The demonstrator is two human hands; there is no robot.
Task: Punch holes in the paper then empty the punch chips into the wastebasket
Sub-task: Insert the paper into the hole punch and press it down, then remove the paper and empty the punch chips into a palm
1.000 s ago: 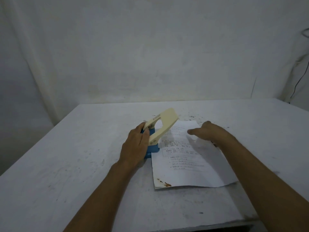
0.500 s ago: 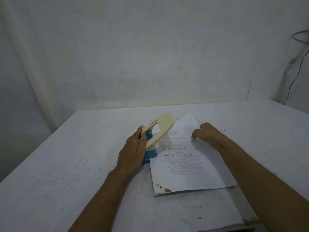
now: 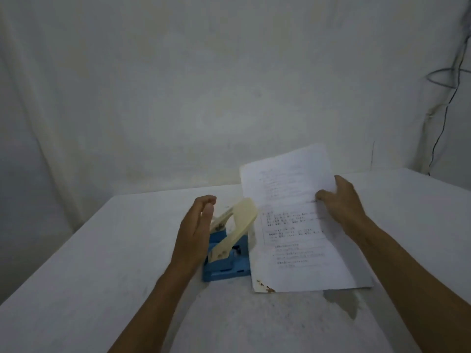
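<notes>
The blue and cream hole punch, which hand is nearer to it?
Left. The left hand hovers beside the hole punch; the right hand holds the printed white paper.

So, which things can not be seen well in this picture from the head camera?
- Holes in the paper: its left edge is too blurred to show any.
- Printed text on the paper: too small and blurred to read.
- Wastebasket: not in the head view at all.
- Chip tray of the hole punch: hidden under its blue base.
- Left hand: touching the punch or not, cannot tell.
- Right hand: fingertips hidden behind the paper.
</notes>
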